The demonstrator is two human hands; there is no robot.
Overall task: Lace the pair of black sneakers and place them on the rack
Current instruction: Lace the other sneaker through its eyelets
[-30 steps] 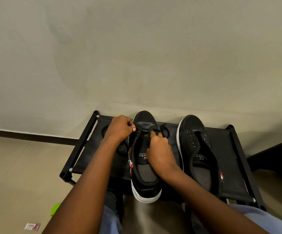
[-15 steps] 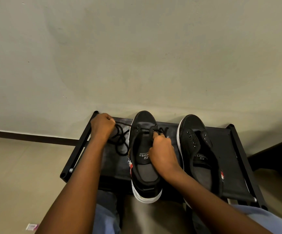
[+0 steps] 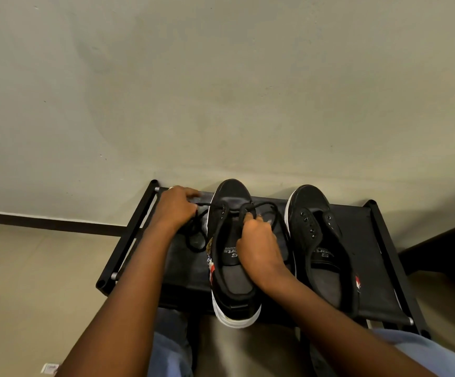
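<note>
Two black sneakers with white soles stand side by side on a black rack (image 3: 378, 270), toes toward the wall. The left sneaker (image 3: 231, 284) has a black lace (image 3: 268, 210) through its front eyelets. My left hand (image 3: 176, 206) grips one end of the lace, drawn taut to the left of the shoe, with slack lace looped on the rack below it. My right hand (image 3: 259, 243) rests on the shoe's opening and pinches the lace near the right eyelets. The right sneaker (image 3: 321, 240) has bare eyelets and no lace.
A plain wall stands right behind the rack, with a dark skirting line along the floor (image 3: 30, 268) at the left. A small paper scrap (image 3: 50, 368) lies on the floor at the lower left. My knees in blue trousers (image 3: 422, 355) are below the rack's front edge.
My left hand has pulled the lace out to the left, away from the shoe, drawing it taut through the eyelet. My right hand has stayed on the shoe's right side.
</note>
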